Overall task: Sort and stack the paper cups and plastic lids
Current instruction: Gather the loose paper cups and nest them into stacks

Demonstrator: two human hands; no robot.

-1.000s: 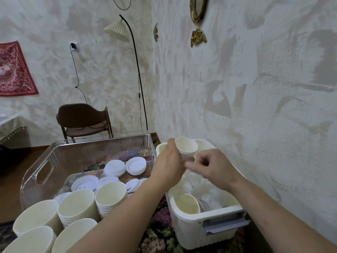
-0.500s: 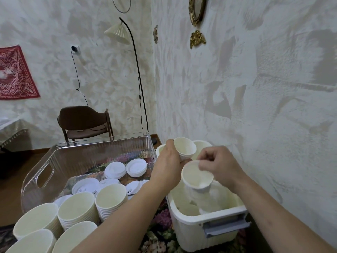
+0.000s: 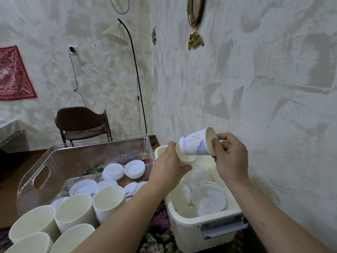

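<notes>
Floral-clothed worktop [image 3: 160, 232], bearing a clear bin [image 3: 60, 161], a white basket [image 3: 202, 229] and cup stacks [image 3: 76, 214].

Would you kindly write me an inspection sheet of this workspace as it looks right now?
Surface: floral cloth under both bins.
Job's things: printed paper cup tipped over smaller cup; cup stacks and white lids in clear bin; clear lids in white bin.
Clutter: nothing seen.
Grippers: left hand holds smaller cup; right hand pinches printed cup's rim.
Cables: cord from wall socket.
Surroundings: chair, floor lamp.
</notes>
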